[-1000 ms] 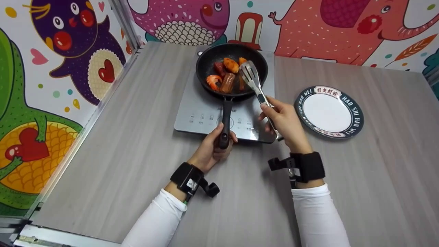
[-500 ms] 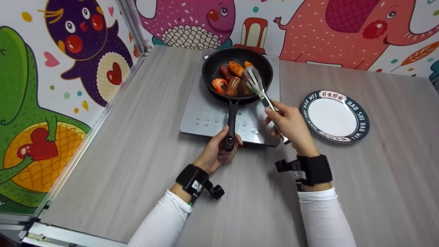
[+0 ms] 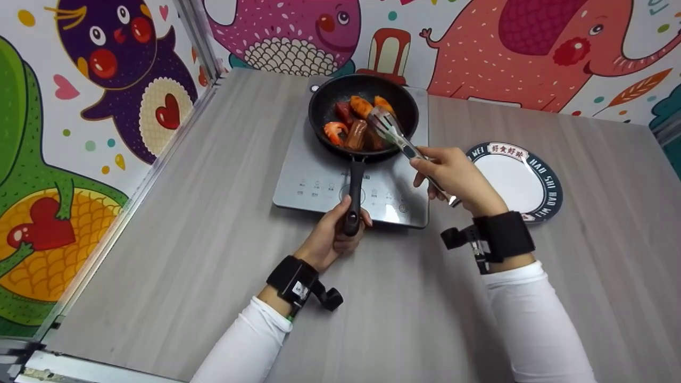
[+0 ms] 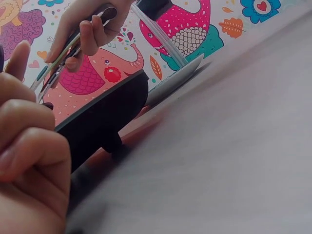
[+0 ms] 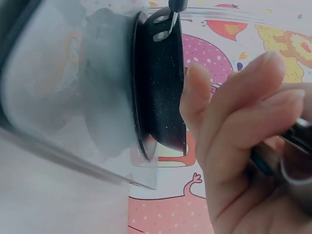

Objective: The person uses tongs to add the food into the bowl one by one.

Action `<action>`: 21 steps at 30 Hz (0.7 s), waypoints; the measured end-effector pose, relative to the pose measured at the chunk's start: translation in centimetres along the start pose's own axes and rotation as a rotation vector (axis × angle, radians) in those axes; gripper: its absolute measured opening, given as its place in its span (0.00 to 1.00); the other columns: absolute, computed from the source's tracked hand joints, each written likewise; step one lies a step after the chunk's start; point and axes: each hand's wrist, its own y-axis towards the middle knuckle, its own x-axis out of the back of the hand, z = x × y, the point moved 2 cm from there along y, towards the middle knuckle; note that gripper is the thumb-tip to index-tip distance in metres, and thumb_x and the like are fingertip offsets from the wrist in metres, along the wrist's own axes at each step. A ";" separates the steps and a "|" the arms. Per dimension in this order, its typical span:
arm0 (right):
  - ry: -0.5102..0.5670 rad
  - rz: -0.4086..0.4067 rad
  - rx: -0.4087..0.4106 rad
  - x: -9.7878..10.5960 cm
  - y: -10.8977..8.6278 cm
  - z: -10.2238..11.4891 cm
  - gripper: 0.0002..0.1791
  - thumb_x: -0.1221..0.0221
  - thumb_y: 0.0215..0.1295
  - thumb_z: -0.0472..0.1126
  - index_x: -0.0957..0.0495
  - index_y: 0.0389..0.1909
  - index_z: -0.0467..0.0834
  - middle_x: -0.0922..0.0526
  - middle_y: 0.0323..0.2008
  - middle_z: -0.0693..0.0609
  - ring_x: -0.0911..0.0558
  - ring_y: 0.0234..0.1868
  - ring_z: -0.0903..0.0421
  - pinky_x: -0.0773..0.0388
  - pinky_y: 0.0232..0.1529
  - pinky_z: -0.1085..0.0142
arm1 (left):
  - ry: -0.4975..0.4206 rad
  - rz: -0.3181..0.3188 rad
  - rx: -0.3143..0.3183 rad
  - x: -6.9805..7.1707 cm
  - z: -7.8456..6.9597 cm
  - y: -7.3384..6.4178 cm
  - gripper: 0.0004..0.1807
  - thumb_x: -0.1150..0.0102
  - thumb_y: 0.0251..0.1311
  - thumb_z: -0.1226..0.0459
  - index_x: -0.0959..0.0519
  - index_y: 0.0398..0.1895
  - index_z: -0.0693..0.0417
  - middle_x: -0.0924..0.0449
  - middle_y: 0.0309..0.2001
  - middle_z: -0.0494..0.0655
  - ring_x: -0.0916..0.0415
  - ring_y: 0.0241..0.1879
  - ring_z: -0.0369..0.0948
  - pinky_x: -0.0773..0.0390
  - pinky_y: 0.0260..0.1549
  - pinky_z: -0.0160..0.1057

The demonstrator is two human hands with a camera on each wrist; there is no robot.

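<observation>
A black frying pan (image 3: 330, 98) rests on a silver induction cooker (image 3: 306, 178). My left hand (image 3: 332, 239) grips the pan's handle (image 3: 355, 183), thumb along its side. Metal tongs (image 3: 404, 143) are held in my right hand (image 3: 452, 173), their slotted heads over the food at the pan's right side. In the pan lie a shrimp (image 3: 335, 132), a glossy brown piece (image 3: 356, 134), a dark red piece (image 3: 343, 111) and orange-yellow pieces (image 3: 360, 106). The tong heads partly hide the food beneath; whether they pinch a piece I cannot tell. In the right wrist view, curled fingers (image 5: 248, 107) surround the tongs.
A white plate (image 3: 511, 181) with a dark lettered rim lies right of the cooker, partly behind my right hand. Cartoon-printed walls (image 3: 479, 48) stand at the back and left. A metal frame edge (image 3: 101, 367) runs along the front left.
My right hand has shifted right, with its forearm angled more outward, and the tongs lie at a flatter slant. An orange-yellow piece beside the tong heads shows more. My left hand keeps its grip.
</observation>
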 end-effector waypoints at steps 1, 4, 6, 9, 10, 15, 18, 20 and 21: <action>-0.019 0.007 0.002 0.0 0.2 0.2 0.21 0.48 0.64 0.46 0.32 0.57 0.45 0.21 0.25 0.38 0.29 0.10 0.57 0.36 0.07 0.68 | 0.002 -0.002 0.003 0.1 0.0 -0.1 0.27 0.66 0.65 0.45 0.27 0.34 0.59 0.46 0.10 0.36 0.55 0.09 0.33 0.56 0.08 0.31; -0.097 0.022 -0.004 0.1 0.7 0.8 0.18 0.48 0.64 0.46 0.29 0.53 0.45 0.21 0.24 0.40 0.29 0.10 0.57 0.35 0.08 0.68 | 0.000 0.001 0.009 0.1 -0.1 -0.1 0.27 0.67 0.66 0.45 0.27 0.35 0.59 0.46 0.11 0.36 0.55 0.09 0.33 0.56 0.08 0.31; -0.151 0.029 -0.024 0.1 1.1 1.3 0.16 0.48 0.64 0.46 0.27 0.51 0.45 0.21 0.24 0.41 0.29 0.10 0.58 0.34 0.09 0.67 | -0.004 0.005 0.007 0.1 -0.1 -0.1 0.27 0.68 0.66 0.46 0.27 0.35 0.59 0.45 0.11 0.36 0.56 0.09 0.33 0.56 0.08 0.32; -0.220 0.037 -0.059 0.2 1.5 1.9 0.14 0.49 0.64 0.46 0.26 0.47 0.45 0.21 0.23 0.42 0.29 0.10 0.59 0.32 0.11 0.67 | -0.020 0.018 0.002 0.0 -0.1 -0.1 0.27 0.68 0.66 0.46 0.27 0.35 0.60 0.45 0.11 0.36 0.56 0.09 0.34 0.56 0.08 0.32; -0.237 0.041 -0.067 0.2 1.6 2.1 0.14 0.49 0.64 0.46 0.25 0.46 0.45 0.21 0.23 0.42 0.28 0.11 0.59 0.32 0.11 0.67 | -0.026 0.023 -0.001 0.0 -0.1 -0.1 0.27 0.68 0.66 0.47 0.27 0.35 0.60 0.45 0.11 0.35 0.56 0.09 0.34 0.56 0.08 0.32; -0.279 0.055 -0.078 0.4 2.0 2.6 0.13 0.49 0.64 0.45 0.25 0.46 0.44 0.21 0.22 0.43 0.28 0.10 0.59 0.30 0.12 0.67 | -0.037 0.039 -0.010 -0.1 -0.2 0.0 0.26 0.67 0.66 0.46 0.27 0.36 0.60 0.45 0.10 0.35 0.56 0.09 0.34 0.56 0.08 0.32; -0.291 0.066 -0.081 0.4 2.0 2.9 0.13 0.49 0.64 0.44 0.25 0.46 0.44 0.21 0.21 0.45 0.28 0.11 0.59 0.30 0.12 0.67 | -0.038 0.040 -0.009 0.0 -0.2 0.0 0.27 0.66 0.66 0.46 0.27 0.36 0.60 0.45 0.11 0.35 0.56 0.09 0.34 0.56 0.08 0.33; -0.293 0.074 -0.088 0.5 2.1 3.0 0.13 0.49 0.64 0.44 0.25 0.47 0.44 0.21 0.21 0.45 0.29 0.11 0.58 0.30 0.13 0.67 | -0.040 0.040 -0.006 0.0 -0.2 0.0 0.27 0.66 0.66 0.46 0.27 0.36 0.60 0.46 0.11 0.36 0.56 0.09 0.34 0.56 0.08 0.33; -0.298 0.077 -0.090 0.5 2.1 3.0 0.14 0.49 0.64 0.44 0.26 0.47 0.44 0.21 0.21 0.45 0.28 0.11 0.58 0.29 0.13 0.67 | -0.041 0.040 -0.005 0.0 -0.2 0.0 0.27 0.66 0.66 0.46 0.27 0.36 0.60 0.46 0.11 0.36 0.56 0.09 0.34 0.56 0.08 0.33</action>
